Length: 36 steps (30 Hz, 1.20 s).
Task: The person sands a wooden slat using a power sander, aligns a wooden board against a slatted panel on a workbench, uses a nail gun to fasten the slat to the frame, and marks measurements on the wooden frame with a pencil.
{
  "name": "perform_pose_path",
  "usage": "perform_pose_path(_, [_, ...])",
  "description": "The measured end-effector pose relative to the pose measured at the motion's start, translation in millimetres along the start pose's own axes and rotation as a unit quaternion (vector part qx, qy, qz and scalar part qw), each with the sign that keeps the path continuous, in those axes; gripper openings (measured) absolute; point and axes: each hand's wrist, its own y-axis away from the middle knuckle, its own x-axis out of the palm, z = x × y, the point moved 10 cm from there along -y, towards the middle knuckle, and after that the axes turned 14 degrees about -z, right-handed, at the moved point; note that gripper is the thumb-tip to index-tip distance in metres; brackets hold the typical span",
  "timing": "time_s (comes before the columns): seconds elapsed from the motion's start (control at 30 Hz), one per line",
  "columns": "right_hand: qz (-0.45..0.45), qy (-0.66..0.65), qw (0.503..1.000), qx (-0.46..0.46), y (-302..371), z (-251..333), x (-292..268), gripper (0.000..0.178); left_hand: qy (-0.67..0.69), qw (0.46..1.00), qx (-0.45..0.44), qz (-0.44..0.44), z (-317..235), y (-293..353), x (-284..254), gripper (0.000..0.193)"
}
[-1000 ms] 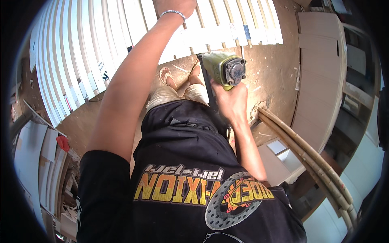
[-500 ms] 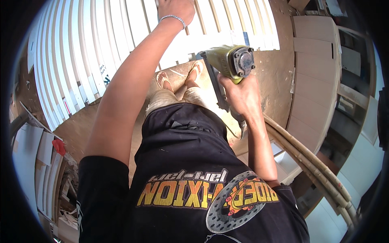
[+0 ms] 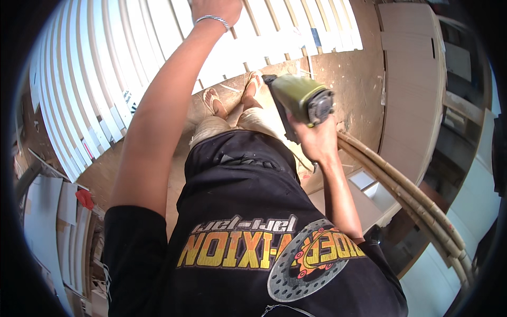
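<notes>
My right hand [image 3: 318, 138] is wrapped round the handle of a yellow-green nail gun [image 3: 298, 95] with a dark, bolted end cap. Its dark nose and magazine lie to the left of the handle, over the floor just short of the white slatted panel [image 3: 79, 100]. At the top edge, my left hand [image 3: 217, 8], with a bracelet at the wrist, is over the panel's bright slats. The picture's edge cuts off its fingers, so whether they hold or press anything is hidden. Strong glare washes out the panel's middle.
Bamboo poles [image 3: 401, 182] run along the right behind my forearm. Beyond them stands a long beige board or cabinet side [image 3: 406, 84]. Boards and offcuts [image 3: 45, 211] are stacked at the lower left, beside a red scrap [image 3: 84, 199]. My sandalled feet [image 3: 251, 90] stand close to the panel's near edge.
My right hand has drawn the nail gun back from the panel's edge, toward my body, and tilted it. My left hand has shifted slightly left and up.
</notes>
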Motion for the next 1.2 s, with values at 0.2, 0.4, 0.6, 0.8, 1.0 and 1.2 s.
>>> perform_pose_path(0.2, [0.009,-0.056,0.998,0.022,4.1,-1.5,26.0,0.028,-0.042,0.999,0.031,-0.001,1.3,0.8,1.5,0.065])
perform_pose_path(0.4, [0.008,-0.033,0.999,0.021,5.4,-9.5,22.6,0.030,-0.075,0.995,0.055,-0.017,-1.1,3.7,6.6,0.065])
perform_pose_path(0.6, [0.013,-0.028,0.999,0.026,0.2,-7.7,22.4,0.030,-0.068,0.996,0.059,-0.019,-2.5,1.7,5.9,0.062])
perform_pose_path(0.8, [0.025,-0.075,0.995,0.059,0.9,-2.4,20.3,0.030,-0.071,0.996,0.049,0.022,-7.9,2.8,0.9,0.063])
perform_pose_path(1.0, [0.032,-0.031,0.998,0.035,1.6,0.2,14.5,0.029,-0.082,0.995,0.049,0.033,-5.8,2.9,6.0,0.063])
perform_pose_path(1.2, [0.001,-0.026,1.000,0.008,-8.7,28.9,12.3,0.027,-0.062,0.997,0.046,0.007,-4.8,3.1,3.8,0.063])
